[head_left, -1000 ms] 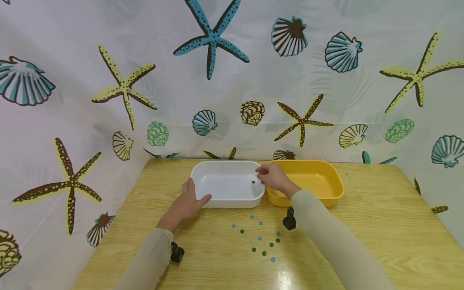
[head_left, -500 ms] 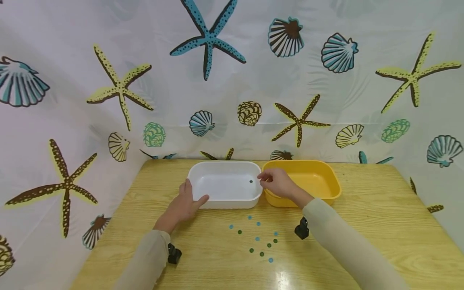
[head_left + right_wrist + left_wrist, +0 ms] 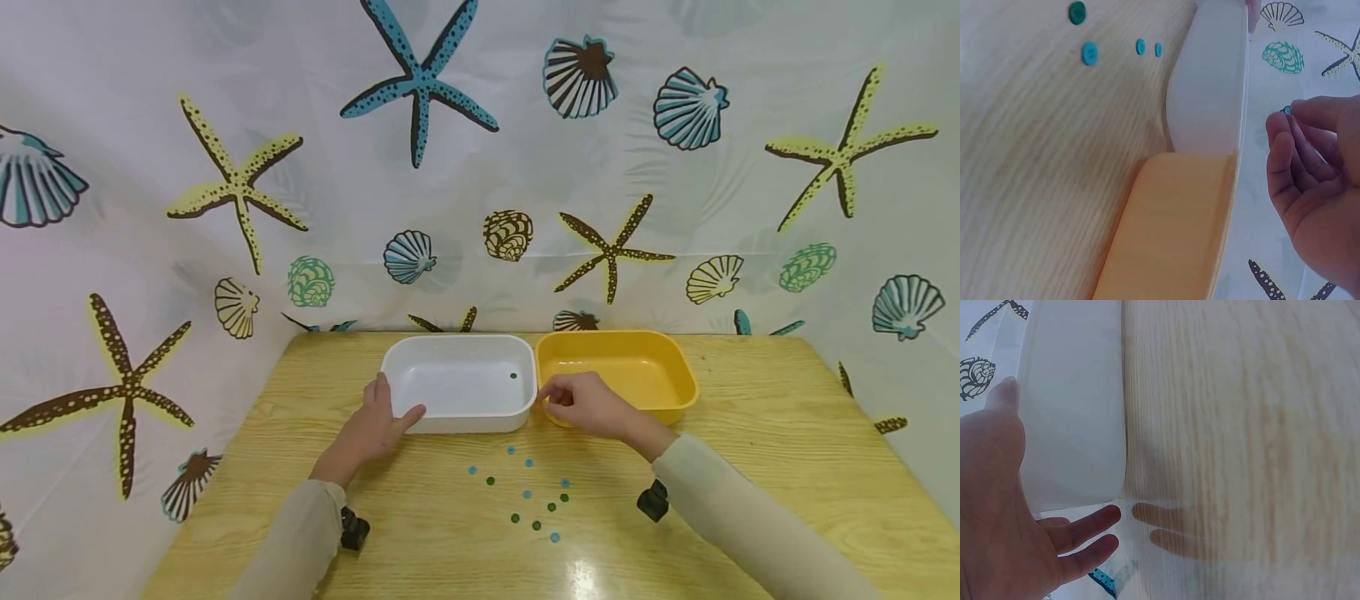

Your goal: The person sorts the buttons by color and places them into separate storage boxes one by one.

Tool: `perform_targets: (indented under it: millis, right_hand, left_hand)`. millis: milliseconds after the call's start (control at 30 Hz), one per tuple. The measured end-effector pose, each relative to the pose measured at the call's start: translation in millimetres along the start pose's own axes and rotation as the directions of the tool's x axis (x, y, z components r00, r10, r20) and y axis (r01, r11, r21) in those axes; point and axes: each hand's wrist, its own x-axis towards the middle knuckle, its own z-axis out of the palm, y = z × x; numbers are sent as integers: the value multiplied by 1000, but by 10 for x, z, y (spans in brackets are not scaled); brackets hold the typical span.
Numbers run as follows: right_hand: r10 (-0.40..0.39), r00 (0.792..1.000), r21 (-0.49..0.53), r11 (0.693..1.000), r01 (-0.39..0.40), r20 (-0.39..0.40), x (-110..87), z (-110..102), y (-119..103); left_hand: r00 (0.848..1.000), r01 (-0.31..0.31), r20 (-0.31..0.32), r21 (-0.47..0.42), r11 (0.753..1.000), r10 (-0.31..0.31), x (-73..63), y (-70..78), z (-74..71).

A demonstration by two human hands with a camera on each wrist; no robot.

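My left hand [image 3: 377, 425] rests at the left end of the white tub [image 3: 457, 423], fingers spread along its outside and thumb by the front rim. In the left wrist view the thumb [image 3: 1002, 397] lies along the rim, while straight fingers [image 3: 1088, 528] reach past the corner. My right hand [image 3: 588, 404] is over the front left corner of the yellow tub [image 3: 678, 408]. Its thumb and forefinger pinch a small teal button [image 3: 1287, 110], mostly covered by the fingertips. One dark green button [image 3: 513, 376] lies inside the white tub, towards its right end.
Both tubs stand side by side at the back of the wooden table [image 3: 420, 533]. Several blue buttons [image 3: 527, 494] and green buttons [image 3: 552, 507] lie scattered in front of them. A curtain [image 3: 480, 192] printed with shells and starfish hangs behind and at both sides.
My right hand has drawn back from above the white tub's right end, moving right and nearer to the yellow tub's front corner. My left hand keeps its place at the white tub.
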Motion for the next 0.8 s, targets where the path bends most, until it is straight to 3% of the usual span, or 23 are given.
perform_targets:
  millis: [333, 800]
  right_hand:
    - [-107, 981, 15, 994, 107, 164, -326, 56, 108]
    - [-83, 946, -37, 994, 99, 315, -543, 216, 285]
  left_hand:
    - [1000, -6, -3, 4, 1000, 6, 23, -10, 20]
    - [1000, -7, -4, 4, 1000, 7, 14, -14, 12]
